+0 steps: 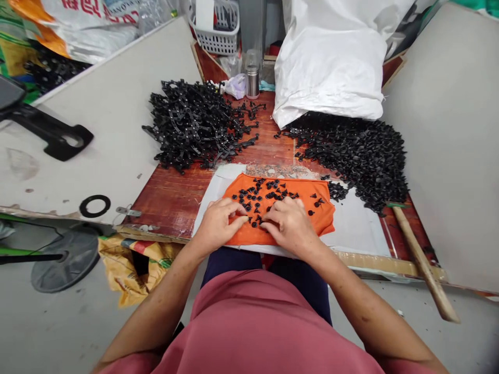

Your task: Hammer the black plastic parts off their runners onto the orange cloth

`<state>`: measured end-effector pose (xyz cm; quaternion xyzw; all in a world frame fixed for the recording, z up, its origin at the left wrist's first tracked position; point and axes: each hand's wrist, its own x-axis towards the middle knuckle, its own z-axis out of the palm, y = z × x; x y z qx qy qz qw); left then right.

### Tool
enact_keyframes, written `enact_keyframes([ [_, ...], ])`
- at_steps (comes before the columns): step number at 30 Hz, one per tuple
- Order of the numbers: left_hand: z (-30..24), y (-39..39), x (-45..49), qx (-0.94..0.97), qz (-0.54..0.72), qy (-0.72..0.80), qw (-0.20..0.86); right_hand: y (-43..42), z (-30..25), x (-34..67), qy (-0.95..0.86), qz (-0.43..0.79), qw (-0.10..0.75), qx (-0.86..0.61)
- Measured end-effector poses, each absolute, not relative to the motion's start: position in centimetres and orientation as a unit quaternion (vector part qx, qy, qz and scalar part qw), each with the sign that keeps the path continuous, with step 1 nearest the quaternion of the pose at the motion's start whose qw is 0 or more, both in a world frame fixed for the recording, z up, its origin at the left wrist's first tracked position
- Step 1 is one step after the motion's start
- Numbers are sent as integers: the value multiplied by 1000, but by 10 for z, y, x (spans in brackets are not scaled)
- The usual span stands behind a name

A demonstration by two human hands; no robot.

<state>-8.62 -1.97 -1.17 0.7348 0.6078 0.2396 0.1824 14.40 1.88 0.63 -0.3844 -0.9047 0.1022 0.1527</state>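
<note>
Small black plastic pieces (pixel 245 196) with round heads and short stems lie scattered on an orange cloth (pixel 323 210). My left hand (pixel 218 222) rests at the cloth's left side, thumb and forefinger drawn close together beside several pieces; whatever they pinch is too small to make out. Across from it, my right hand (pixel 292 224) curls over the cloth, with its thumb and forefinger closed at a small black plastic piece (pixel 259 219). Both sets of fingertips point inward, a short gap apart. Under the cloth lies a white sheet (pixel 360 221).
A heap of linked black parts (pixel 191 124) stands back left; loose black pieces (pixel 358 156) pile up at right below a white sack (pixel 331 67). A wooden handle (pixel 424 265) juts over the front edge. Behind are a metal flask (pixel 252 80) and a white basket (pixel 218 39).
</note>
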Motion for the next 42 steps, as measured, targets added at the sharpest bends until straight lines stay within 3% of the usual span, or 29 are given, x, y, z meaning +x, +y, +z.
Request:
enact_keyframes([
  [9, -17, -39, -65, 748, 261, 598, 121, 0, -8, 153, -872, 42, 172, -457],
  [17, -4, -41, -78, 710, 253, 652, 81, -6, -7, 132, -895, -1, 160, -415],
  [22, -14, -38, -83, 712, 240, 650, 110, -22, -14, 136, -903, -39, 188, -384],
  [26, -26, -35, -79, 726, 234, 640, 92, -31, -18, 158, -900, 5, 218, -378],
  [30, -32, -40, -81, 757, 216, 616, 36, -21, -16, 187, -840, 37, 272, -469],
  [34, -32, -51, -89, 791, 194, 581, -8, -7, -13, 200, -829, 42, 259, -493],
  [42, -5, -31, -70, 765, 274, 569, 124, 5, -16, 180, -833, 2, 219, -508],
])
